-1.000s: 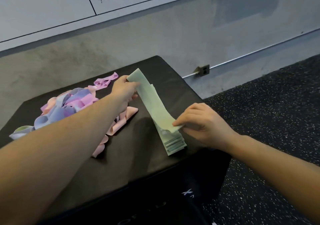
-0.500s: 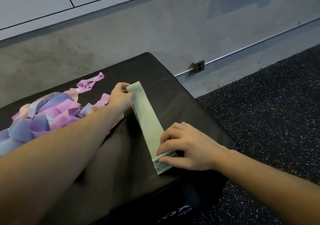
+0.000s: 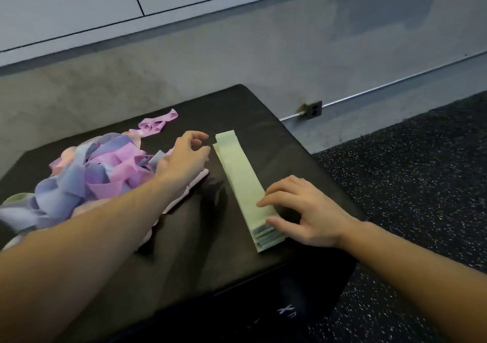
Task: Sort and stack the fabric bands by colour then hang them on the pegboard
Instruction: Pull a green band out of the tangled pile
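Right hand [image 3: 303, 211] is laid with relaxed, straight fingers on the near end of the pale green stack of flat fabric bands [image 3: 243, 184], pressing it down; nothing is gripped. Left hand [image 3: 185, 158] is hovering just beside the stack's far end, fingers loosely curled and nothing held, though whether the fingertips touch the fabric can't be told.

The green stack is sat right of centre on the black padded box [image 3: 253, 110], running near to far.

What could go wrong, probably: the top band's far end is already seen sticking out past the layers under it, so if the press is lifted carelessly the stack could get skewed or fanned out. The stack is also parked close to the box's near right edge, so a nudge could send it off.

Counts: one green stack, layers too thin to count. One tangled heap of purple, blue and pink bands [image 3: 92, 176] at left, not countable either. One loose purple band [image 3: 158, 122] lies behind it.
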Demonstrator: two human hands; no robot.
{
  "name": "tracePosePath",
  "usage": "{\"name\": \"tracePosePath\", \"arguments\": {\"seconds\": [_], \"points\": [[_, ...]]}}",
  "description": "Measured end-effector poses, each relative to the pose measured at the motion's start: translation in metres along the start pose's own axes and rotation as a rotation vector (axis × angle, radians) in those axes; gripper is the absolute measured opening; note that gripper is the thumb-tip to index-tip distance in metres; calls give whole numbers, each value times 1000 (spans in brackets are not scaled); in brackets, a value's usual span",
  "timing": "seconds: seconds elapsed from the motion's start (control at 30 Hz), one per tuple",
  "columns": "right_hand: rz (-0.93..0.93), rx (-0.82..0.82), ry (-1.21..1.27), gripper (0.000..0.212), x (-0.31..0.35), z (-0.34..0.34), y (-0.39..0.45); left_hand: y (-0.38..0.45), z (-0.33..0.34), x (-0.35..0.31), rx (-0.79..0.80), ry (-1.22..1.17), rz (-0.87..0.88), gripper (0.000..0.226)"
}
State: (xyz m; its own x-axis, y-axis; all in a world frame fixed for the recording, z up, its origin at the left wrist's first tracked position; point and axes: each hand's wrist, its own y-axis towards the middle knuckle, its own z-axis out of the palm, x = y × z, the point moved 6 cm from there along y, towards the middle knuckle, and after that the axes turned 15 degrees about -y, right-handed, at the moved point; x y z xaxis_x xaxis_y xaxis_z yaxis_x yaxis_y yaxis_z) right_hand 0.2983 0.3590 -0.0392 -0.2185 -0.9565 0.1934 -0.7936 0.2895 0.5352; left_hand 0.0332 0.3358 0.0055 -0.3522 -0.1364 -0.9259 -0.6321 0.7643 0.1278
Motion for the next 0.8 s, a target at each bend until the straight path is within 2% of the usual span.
{"name": "tracePosePath", "arguments": {"seconds": [0.13, 0.27, 0.37, 0.5, 0.63, 0.73, 0.8], "points": [[-46, -3, -64, 27, 18, -20, 14, -49, -38, -17, 39, -2, 157, 21], [-134, 9, -94, 24, 60, -28, 45, -90, -99, -8, 47, 29, 227, 23], [-168, 37, -59, 24, 96, -24, 74, -115, -150, 3, -27, 47, 269, 30], [-208, 99, 1, 31, 147, -9, 112, -139, -218, 36, -179, 66, 204, 26], [-198, 196, 28, 37, 186, 22, 145, -169, -273, 77, -225, 291, 241, 18], [-233, 242, -28, 30, 210, 46, 162, -187, -283, 109, -141, 526, 254, 45], [-279, 292, -6, 32, 236, 66, 176, -192, -290, 125, -105, 581, 193, 57]]}}
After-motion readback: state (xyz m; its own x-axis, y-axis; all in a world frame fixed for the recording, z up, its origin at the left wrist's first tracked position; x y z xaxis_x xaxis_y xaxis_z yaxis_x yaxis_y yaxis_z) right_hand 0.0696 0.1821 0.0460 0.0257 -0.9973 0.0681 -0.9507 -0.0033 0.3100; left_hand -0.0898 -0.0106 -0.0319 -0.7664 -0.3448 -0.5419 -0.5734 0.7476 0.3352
